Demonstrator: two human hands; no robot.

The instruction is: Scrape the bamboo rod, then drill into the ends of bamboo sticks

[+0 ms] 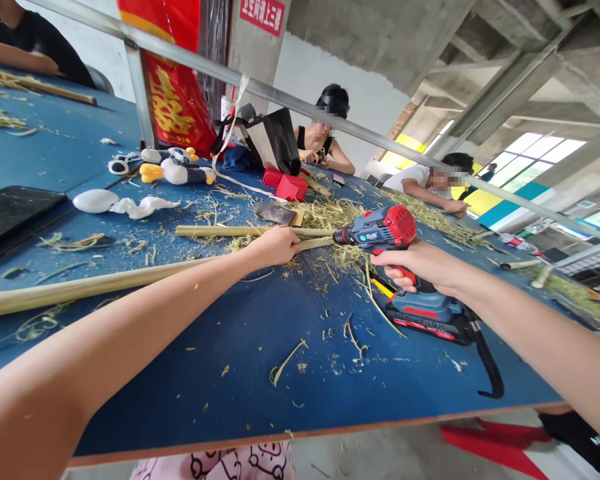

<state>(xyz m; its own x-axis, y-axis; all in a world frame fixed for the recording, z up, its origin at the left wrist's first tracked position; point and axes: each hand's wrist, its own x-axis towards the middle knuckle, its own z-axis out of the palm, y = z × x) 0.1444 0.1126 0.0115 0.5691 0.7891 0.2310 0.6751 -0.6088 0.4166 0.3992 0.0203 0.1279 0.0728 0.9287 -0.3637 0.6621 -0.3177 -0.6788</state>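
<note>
My right hand (pixel 425 267) gripped the drill (pixel 383 228) over the blue table (pixel 220 373), left hand (pixel 279 245) closed round the long pole (pixel 105 283), its left end out of frame, drill-to-pole contact too small to make out.

The long bamboo pole (pixel 105 283) runs off the left edge and is partly covered by the left hand (pixel 276 247), the right hand (pixel 414 265) hides much of the handle of the drill (pixel 375 228), the black flat object (pixel 15 217) is cut off at left, and the far people's faces are blurred.
</note>
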